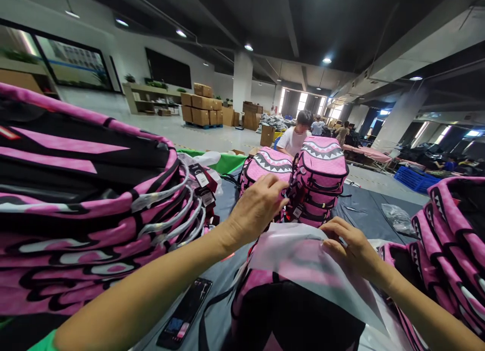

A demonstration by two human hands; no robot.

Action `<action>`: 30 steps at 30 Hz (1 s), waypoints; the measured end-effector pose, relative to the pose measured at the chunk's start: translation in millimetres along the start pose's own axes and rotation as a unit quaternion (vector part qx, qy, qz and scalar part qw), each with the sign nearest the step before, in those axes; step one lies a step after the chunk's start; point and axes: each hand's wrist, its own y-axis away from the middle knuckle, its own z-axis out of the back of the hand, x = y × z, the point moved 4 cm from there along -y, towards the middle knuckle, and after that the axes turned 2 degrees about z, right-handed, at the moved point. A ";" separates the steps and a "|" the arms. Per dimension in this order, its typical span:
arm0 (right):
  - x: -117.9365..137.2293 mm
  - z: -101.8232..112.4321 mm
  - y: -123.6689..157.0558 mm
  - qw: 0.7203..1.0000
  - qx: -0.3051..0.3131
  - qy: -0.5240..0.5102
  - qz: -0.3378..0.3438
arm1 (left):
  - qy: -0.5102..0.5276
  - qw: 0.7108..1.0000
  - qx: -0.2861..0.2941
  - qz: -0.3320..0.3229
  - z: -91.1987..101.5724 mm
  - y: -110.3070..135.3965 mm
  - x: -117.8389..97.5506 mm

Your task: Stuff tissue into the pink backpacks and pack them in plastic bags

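In front of me stands a pink and black backpack (295,310), its upper part covered by a thin translucent white sheet (303,245). My right hand (350,247) pinches the sheet's far right edge between thumb and fingers. Above the sheet's left side is my left hand (261,207), fingers bent and drawn together; what they hold, if anything, is hidden. A black strap (208,310) hangs from the backpack's left side. Just beyond my hands stand pink backpacks (322,164) with a toothed pattern, stacked upright.
A tall pile of pink and black bag pieces (87,204) rises at my left, with hang tags (202,179) beside it. More pink bags (443,240) lean at the right. A phone (185,310) lies on the grey table. A person (295,139) is behind the stacked backpacks.
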 end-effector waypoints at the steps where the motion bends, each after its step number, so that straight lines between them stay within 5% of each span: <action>1: 0.5 -0.4 1.6 1.000 -0.005 0.008 -0.001 | 0.008 0.999 -0.009 -0.035 6.9 -3.8 -13.9; 5: 6.2 -1.8 8.3 0.999 -0.021 0.036 0.008 | 0.078 0.983 0.117 -0.119 -15.3 -2.3 -47.8; 11: 19.1 0.4 18.3 0.998 -0.037 0.047 0.028 | 0.252 0.954 0.161 0.005 -60.2 24.5 -22.2; 18: 22.5 -6.1 27.9 0.999 -0.048 -0.018 -0.006 | 0.348 0.910 0.181 0.137 -52.8 56.7 -15.0; 22: 38.0 12.3 47.4 0.990 -0.124 0.048 -0.036 | 0.393 0.881 0.168 0.204 -50.3 76.5 -13.4; 25: 59.0 22.8 65.3 0.983 -0.155 0.074 -0.070 | 0.389 0.885 0.137 0.215 -44.6 90.2 -18.3; 30: 83.1 16.3 78.0 0.990 -0.096 0.040 -0.100 | 0.427 0.872 0.115 0.209 -34.0 106.3 -29.4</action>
